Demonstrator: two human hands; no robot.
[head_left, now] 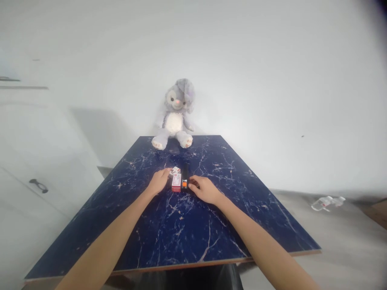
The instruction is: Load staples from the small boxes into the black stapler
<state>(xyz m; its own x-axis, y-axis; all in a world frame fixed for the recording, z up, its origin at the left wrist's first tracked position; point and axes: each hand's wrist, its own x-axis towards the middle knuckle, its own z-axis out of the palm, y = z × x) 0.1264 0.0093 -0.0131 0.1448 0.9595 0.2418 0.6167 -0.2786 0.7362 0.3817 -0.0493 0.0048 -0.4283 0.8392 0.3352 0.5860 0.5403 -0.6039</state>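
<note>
Near the middle of the blue marbled table [181, 225] stands a small red and white box [176, 183]. Just behind it, a second small white box [174, 171] with coloured print lies at an angle. A black object [185, 177] with an orange patch is directly to the right of the red and white box. My left hand [160, 180] has its fingertips at the left edge of the rear box. My right hand [203, 188] is curved beside the black object, thumb and fingers apart, with its fingertips close to the object's right side.
A grey plush toy [175, 114] sits at the table's far edge against the white wall. Clear plastic bottles [328, 203] lie on the floor at the right. A cabinet door with a dark handle [38, 186] is at the left.
</note>
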